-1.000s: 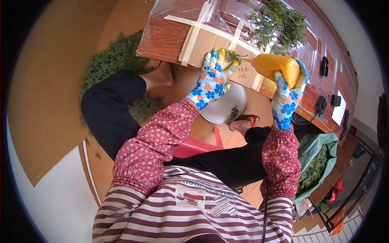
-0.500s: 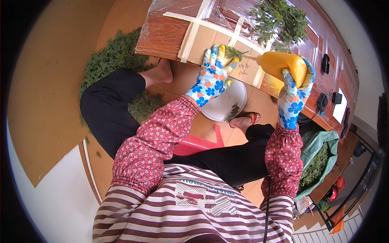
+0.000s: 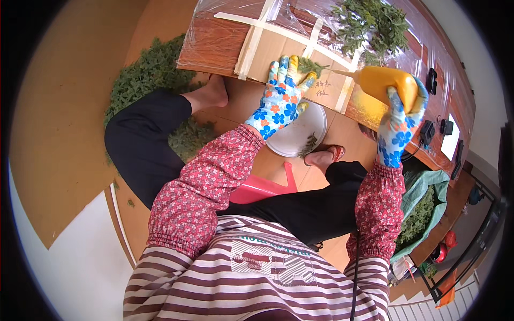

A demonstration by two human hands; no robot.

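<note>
The left hand (image 3: 278,102), in a pale blue glove with blue and orange flowers and yellow fingertips, is positioned at the near edge of a flat brown cardboard sheet (image 3: 267,51). Its fingers are extended and slightly spread, with their tips over the sheet. A small, feathery green sprig (image 3: 309,66) lies on the cardboard at the tips of the middle and index fingers, its stem directed right. Whether a finger pins the sprig cannot be determined.

The right hand (image 3: 398,129), in a matching glove, grips a yellow plastic squeeze bottle (image 3: 384,84). Its fingers are wrapped around the wide end, with the thumb on the near side. The bottle is held on its side; its narrow spout points left, the tip near the sprig's stem.

The cardboard is fixed with cream adhesive tape (image 3: 257,40) to a reddish-brown wooden tabletop (image 3: 209,48) covered in clear plastic film. A bunch of dark green sprigs (image 3: 375,27) rests on the tabletop beyond the bottle. Below the near edge, a round white shallow container (image 3: 286,140) sits on the floor with one sprig in it. A large green foliage heap (image 3: 144,77) occupies the floor at left; a pale green sack (image 3: 438,187) at right contains more foliage.
</note>
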